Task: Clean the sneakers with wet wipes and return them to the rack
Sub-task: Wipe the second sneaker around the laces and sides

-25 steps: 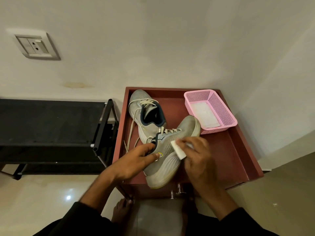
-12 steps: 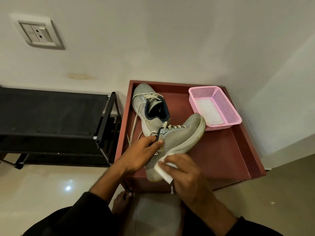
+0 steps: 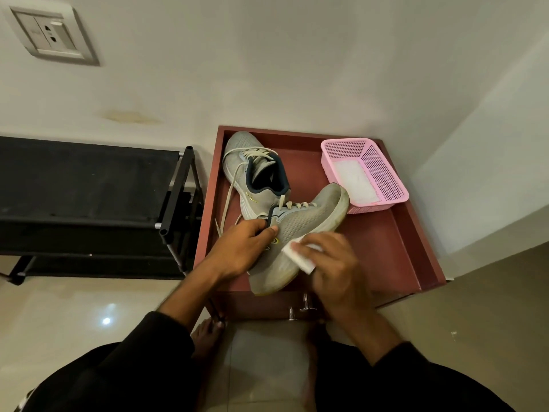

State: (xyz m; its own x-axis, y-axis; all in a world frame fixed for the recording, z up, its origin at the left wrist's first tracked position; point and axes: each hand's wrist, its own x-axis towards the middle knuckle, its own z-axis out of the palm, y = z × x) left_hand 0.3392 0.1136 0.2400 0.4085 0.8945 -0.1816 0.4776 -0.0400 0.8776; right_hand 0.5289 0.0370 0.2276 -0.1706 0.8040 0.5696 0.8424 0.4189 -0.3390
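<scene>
Nearest me, over the front edge of the red tray-top cabinet (image 3: 395, 251), both hands are on the near sneaker (image 3: 300, 233). Left hand (image 3: 240, 251) grips it at the collar, fingers curled into the opening, thumb on the outer side by the logo; shoe is tipped on its side, heel toward me and hanging past the tray edge, toe pointing away toward the pink basket (image 3: 383, 173). Right hand (image 3: 332, 269) holds a folded wet wipe (image 3: 300, 257), fingers curled over it, pressing it against the sidewall and midsole around mid-shoe. Step in hand, as I read it: wiping shoe one, side and sole edge. Toe rim looks grimy from here, so my guess is the next move calls for running the wipe forward along the midsole to the toe while the left hand keeps the collar steady, probably rotating the shoe to reach the far side. Just behind, touching the held shoe near its laces, the second sneaker (image 3: 252, 171) lies on the tray, opening up, laces trailing over the left rim; not being handled. Basket sits at the far right corner with white wipes (image 3: 353, 179) in it, toe nearly touching its near wall. Further left, well apart from my hands, the black shoe rack (image 3: 89, 185) stands against the wall; both shoes go back there.
</scene>
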